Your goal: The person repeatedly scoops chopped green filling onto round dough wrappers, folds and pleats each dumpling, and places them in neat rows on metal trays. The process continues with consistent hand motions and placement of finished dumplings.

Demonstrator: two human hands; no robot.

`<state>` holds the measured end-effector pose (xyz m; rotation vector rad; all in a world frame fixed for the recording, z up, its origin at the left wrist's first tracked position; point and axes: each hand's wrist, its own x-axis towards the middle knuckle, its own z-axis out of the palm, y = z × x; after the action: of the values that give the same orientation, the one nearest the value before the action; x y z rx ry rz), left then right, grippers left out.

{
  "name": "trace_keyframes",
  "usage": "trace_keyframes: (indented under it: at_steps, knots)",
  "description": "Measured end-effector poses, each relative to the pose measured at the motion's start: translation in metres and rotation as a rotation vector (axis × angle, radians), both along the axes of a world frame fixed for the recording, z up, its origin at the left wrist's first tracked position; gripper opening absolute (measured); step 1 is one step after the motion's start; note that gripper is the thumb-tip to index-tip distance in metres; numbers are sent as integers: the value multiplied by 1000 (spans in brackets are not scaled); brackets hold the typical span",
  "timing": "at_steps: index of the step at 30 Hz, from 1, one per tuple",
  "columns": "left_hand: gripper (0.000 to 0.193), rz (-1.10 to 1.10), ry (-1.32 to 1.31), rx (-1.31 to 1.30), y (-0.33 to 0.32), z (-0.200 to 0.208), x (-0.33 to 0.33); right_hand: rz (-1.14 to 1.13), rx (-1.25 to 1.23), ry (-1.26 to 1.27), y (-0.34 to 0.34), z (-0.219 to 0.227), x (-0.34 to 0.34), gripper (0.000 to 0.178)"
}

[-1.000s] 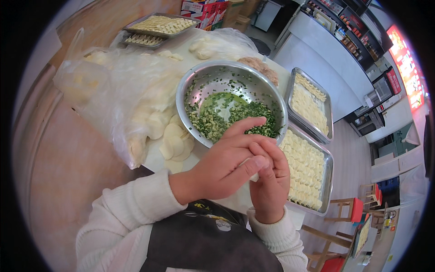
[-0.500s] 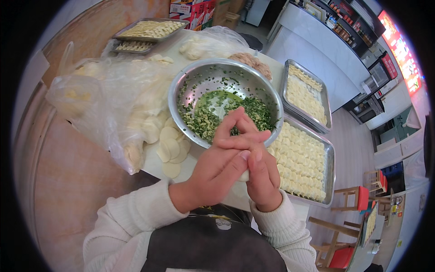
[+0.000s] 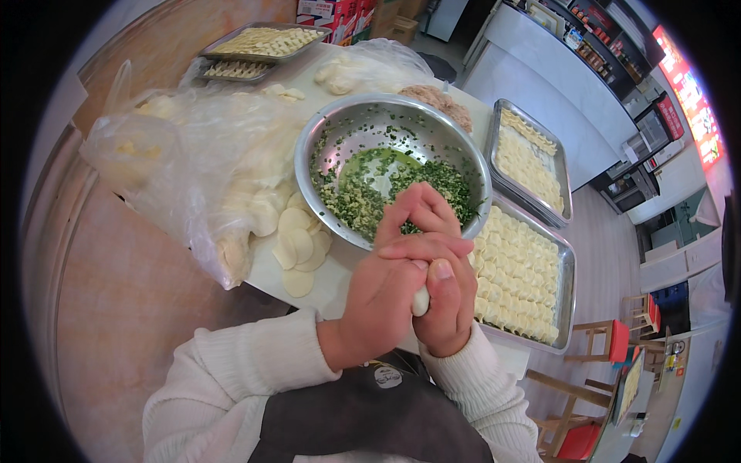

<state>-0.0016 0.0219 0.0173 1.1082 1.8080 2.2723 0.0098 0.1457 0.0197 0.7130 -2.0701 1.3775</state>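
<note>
Fingers [image 3: 443,287] round wht dough [image 3: 421,302], logo [image 3: 388,376] on dk apron [image 3: 370,424], lettered red sign [image 3: 688,99]

Left hand [image 3: 374,305] meets right hand [image 3: 448,305] — fingers [image 3: 424,245] crossed, thumbs [image 3: 442,284] side by side.

Saw a lit red sign [image 3: 688,96] at far right, printed boxes [image 3: 340,18] far and left of centre, a round white emblem [image 3: 388,376] on the near apron [image 3: 370,420]; could read none clearly.

The dough [image 3: 421,302] is whitish, the filling [image 3: 353,204] green-flecked, the apron [image 3: 370,420] dark.
</note>
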Motion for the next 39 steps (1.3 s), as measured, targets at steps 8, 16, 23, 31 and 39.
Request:
trace_keyframes:
  at_steps: [8, 16, 23, 31, 39]
  knots:
    - [74, 49, 384, -215, -7, -17, -33, 319, -619, -480, 6, -16, 16, 48]
    - [43, 473, 895, -698, -17, -12, -33, 406, -1360, -669, 10, -28, 22, 31]
    - [15, 461, 481, -445, -14, -6, -23, 349, -1257, -646, 3, -14, 24, 32]
    - [25, 169, -161, -300, -25, 2, -12, -179, -305, -390, 1, -5, 37, 30]
    - [34, 87, -8, -283, -30, 12, 2, -304, 361, 69, 13, 3, 34, 26]
